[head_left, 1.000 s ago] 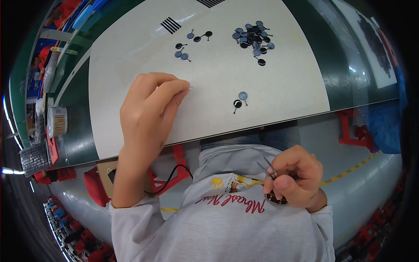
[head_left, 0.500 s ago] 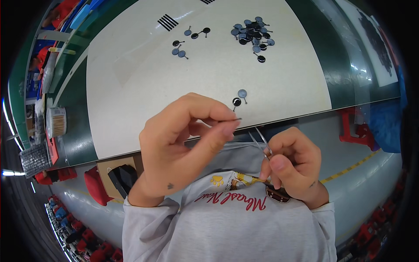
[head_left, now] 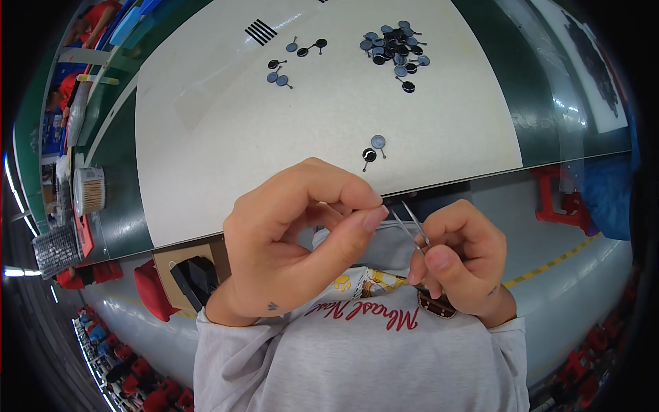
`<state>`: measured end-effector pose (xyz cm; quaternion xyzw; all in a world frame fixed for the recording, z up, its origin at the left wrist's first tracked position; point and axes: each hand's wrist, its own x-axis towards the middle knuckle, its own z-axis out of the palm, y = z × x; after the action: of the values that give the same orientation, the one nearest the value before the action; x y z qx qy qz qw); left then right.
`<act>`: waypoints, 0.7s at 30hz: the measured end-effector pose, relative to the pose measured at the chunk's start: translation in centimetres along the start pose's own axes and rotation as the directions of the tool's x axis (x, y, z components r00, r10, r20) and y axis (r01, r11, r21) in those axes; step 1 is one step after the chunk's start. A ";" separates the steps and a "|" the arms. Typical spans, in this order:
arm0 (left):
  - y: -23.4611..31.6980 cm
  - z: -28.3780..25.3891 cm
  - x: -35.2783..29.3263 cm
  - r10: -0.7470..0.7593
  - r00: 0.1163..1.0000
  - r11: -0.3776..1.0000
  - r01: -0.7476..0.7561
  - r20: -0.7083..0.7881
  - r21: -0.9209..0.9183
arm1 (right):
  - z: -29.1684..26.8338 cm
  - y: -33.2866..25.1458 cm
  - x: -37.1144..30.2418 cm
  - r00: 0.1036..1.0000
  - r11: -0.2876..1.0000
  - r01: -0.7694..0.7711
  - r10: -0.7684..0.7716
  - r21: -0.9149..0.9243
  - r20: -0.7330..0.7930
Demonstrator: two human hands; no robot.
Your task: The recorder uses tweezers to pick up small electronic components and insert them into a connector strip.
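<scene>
My left hand [head_left: 302, 240] is in a pinch just off the table's front edge, thumb and forefinger pressed on a small thin dark piece. Almost all of that piece is hidden by the fingertips now. Steel tweezers [head_left: 416, 233] are held in my right hand [head_left: 463, 261], their two tips apart and pointing up toward the left fingertips. On the white mat [head_left: 226, 137], beyond my left hand, lie a grey-blue disc [head_left: 378, 142] and a black disc [head_left: 369, 156], each with a thin stalk ending in a small knob.
Farther back is a pile of similar discs [head_left: 395, 44]. Several more discs [head_left: 282, 80] lie loose left of it, near a row of black strips [head_left: 261, 32]. A tub of cotton swabs [head_left: 90, 191] stands at left. Below the table are a box [head_left: 182, 261] and red stools [head_left: 555, 199].
My left hand has come down slightly toward me, and its fingertips are now closer to the tweezer tips. The dark piece showed more plainly before. My right hand has hardly moved.
</scene>
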<state>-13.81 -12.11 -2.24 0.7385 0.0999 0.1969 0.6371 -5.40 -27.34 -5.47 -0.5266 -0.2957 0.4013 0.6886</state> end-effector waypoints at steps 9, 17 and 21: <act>-0.1 0.2 -0.1 0.034 0.999 0.998 -0.034 0.002 0.053 | -0.2 -0.1 -0.2 0.998 0.996 -0.061 0.062 0.063 -0.018; -0.3 0.1 -0.1 0.116 0.992 0.983 -0.121 0.044 0.136 | -0.3 0.2 -0.1 1.000 1.000 -0.001 0.000 0.008 0.006; -1.0 0.0 0.1 0.280 0.954 0.911 -0.299 0.108 0.284 | -0.7 -0.4 0.0 0.988 0.978 -0.152 0.149 0.144 0.029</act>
<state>-13.64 -11.91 -3.17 0.8384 -0.0029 0.2480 0.4854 -4.70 -27.69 -5.32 -0.4921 -0.2311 0.4776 0.6902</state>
